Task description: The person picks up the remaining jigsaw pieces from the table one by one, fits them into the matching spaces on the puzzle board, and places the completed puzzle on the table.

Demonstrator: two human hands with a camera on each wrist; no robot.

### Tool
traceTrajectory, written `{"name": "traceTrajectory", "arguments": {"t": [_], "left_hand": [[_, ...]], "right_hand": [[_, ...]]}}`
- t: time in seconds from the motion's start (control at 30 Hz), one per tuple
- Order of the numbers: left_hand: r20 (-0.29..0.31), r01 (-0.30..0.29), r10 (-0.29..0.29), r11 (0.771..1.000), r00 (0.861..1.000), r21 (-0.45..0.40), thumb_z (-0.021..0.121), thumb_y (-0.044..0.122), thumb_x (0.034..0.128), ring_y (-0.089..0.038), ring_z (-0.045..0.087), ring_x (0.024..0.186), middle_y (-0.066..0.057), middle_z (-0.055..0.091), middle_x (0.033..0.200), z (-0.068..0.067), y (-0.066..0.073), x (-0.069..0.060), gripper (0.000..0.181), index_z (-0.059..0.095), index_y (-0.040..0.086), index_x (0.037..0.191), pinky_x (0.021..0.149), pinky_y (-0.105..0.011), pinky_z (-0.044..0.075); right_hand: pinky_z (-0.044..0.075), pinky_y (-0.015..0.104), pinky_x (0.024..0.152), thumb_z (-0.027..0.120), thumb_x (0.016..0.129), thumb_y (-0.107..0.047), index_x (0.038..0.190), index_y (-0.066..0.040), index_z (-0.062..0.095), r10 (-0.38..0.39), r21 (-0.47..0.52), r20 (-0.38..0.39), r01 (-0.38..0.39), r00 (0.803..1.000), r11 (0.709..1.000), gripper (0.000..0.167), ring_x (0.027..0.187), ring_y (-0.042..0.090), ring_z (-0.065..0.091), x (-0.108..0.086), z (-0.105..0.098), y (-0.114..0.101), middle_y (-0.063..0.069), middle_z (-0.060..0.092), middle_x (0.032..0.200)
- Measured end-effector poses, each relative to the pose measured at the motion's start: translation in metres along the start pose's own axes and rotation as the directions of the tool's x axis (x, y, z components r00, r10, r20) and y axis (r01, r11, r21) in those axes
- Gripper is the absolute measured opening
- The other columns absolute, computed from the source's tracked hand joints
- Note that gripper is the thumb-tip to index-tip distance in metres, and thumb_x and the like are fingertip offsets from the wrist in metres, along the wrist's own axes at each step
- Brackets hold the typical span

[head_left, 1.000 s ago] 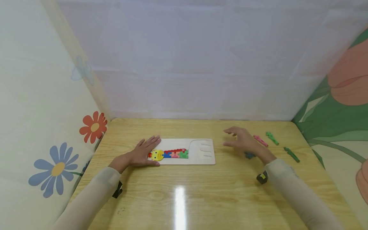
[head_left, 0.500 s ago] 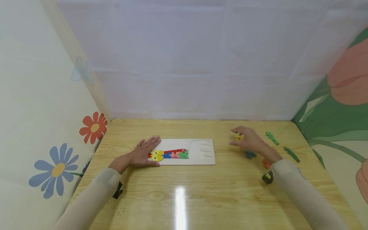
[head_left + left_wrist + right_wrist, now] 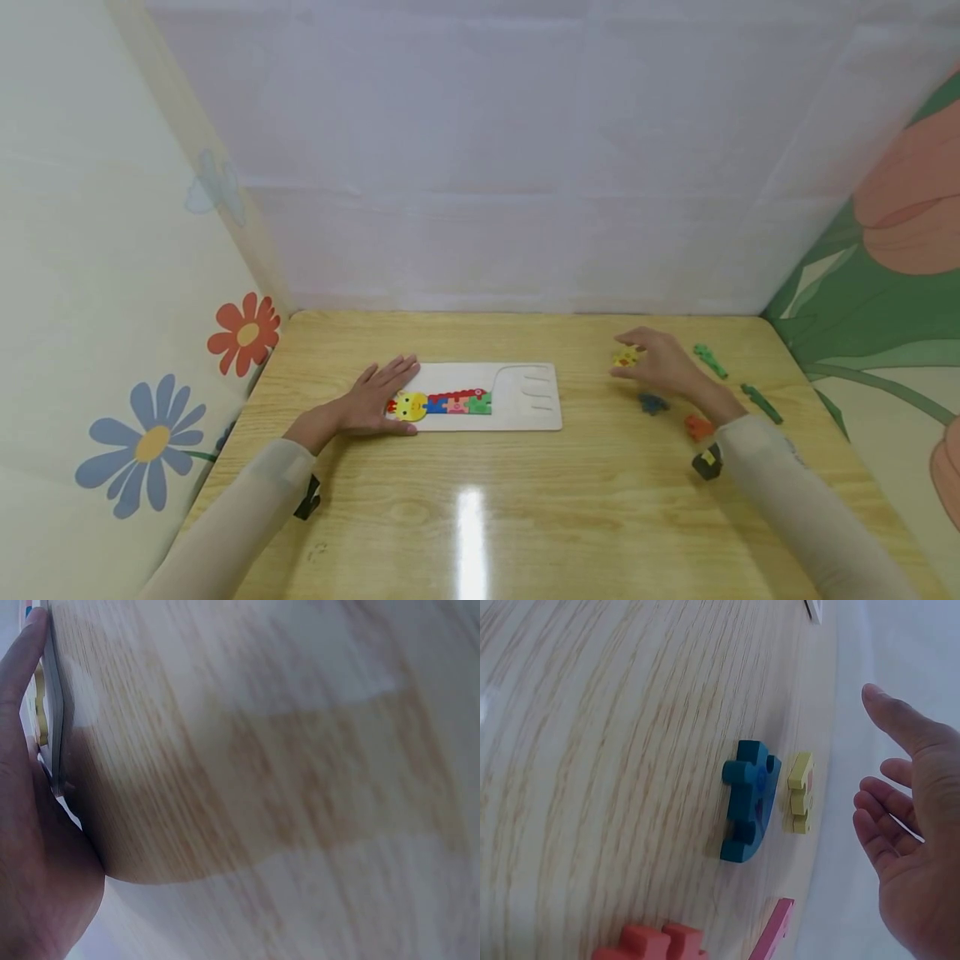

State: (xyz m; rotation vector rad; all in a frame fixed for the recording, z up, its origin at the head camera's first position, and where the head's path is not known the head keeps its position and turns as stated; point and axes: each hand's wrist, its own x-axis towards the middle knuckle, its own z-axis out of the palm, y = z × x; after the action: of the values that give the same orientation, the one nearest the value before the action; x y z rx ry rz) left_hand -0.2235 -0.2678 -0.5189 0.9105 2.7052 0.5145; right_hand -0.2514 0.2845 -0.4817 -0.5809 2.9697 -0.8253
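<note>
My left hand (image 3: 369, 402) lies with straight fingers on the left end of a white puzzle board (image 3: 525, 422). Set in the board is part of a giraffe: a yellow head (image 3: 410, 407) and several blue, red, pink and green neck pieces (image 3: 457, 404). At its right end the outlined recess shows bare white. Over on the right, my right hand (image 3: 663, 365) hovers above the table, thumb and fingers apart, holding nothing. Just beyond its fingertips lies a yellow puzzle piece (image 3: 802, 793). A dark blue piece (image 3: 746, 802) sits beside that one.
An orange piece (image 3: 698, 427) lies near the right wrist. The right wrist view also shows a pink piece (image 3: 772, 934), hidden under the hand in the head view. Farther right are a light green piece (image 3: 709, 360) and a dark green piece (image 3: 761, 403). A white sheet (image 3: 480, 167) hangs behind the wooden table.
My right hand has moved right, away from the board, toward the yellow piece. The orange piece has come into view, and the pink one is now covered. My left hand stays put.
</note>
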Motion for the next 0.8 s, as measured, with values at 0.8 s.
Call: {"name": "traceTrajectory", "arguments": {"t": [0.8], "left_hand": [[-0.012, -0.003, 0.003, 1.0, 1.0, 0.006, 0.076, 0.062, 0.0885, -0.042, 0.008, 0.163, -0.017, 0.014, 0.177, 0.003, -0.003, 0.0, 0.114, 0.02, 0.002, 0.168, 0.124, -0.073, 0.004]], "right_hand": [[0.057, 0.06, 0.096, 0.092, 0.085, -0.025, 0.138, 0.009, 0.063, 0.024, -0.007, 0.011, -0.023, 1.0, 1.0, 0.07, 0.114, 0.049, 0.067, 0.0, 0.0, 0.021, 0.033, 0.064, 0.135]]}}
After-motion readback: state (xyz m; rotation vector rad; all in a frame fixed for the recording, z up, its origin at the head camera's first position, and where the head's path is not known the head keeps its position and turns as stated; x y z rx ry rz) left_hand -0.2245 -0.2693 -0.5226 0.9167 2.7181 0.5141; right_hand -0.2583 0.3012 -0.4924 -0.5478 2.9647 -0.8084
